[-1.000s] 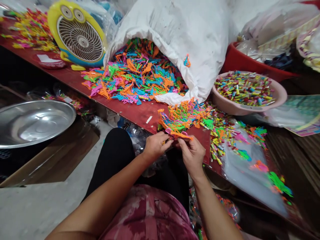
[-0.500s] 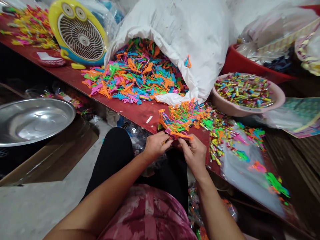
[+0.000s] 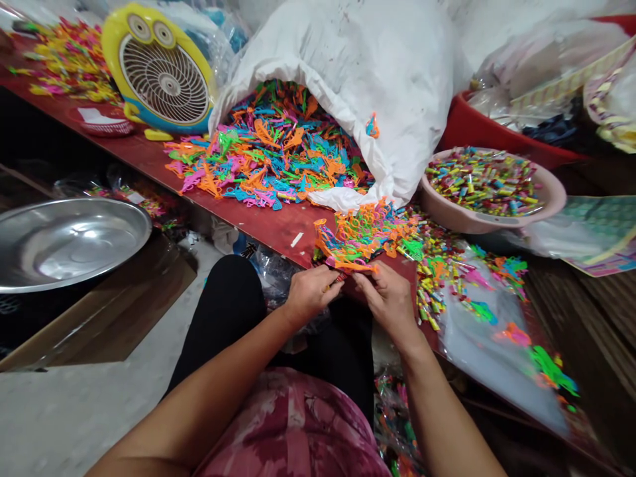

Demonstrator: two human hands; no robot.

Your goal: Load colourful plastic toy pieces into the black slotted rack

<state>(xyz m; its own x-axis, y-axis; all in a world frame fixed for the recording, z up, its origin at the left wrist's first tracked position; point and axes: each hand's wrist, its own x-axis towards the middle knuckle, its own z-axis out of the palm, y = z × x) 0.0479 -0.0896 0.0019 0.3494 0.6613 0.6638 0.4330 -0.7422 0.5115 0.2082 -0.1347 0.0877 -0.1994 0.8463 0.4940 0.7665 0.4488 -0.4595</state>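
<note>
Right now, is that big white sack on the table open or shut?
Open. The white sack gapes at the front, with colourful plastic pieces in the opening and spread out onto the red table.

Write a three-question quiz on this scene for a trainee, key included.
1. True or false: the yellow-and-blue fan stands on the red table.
2. Which vessel is heaped with small colourful cylinders? A: the metal basin; B: the pink basin; C: the red tub.
3. Fill in: the fingers at the right end of the orange plastic piece belong to the person's ____.

Key: 1. True. 2. B. 3. right hand.
</note>
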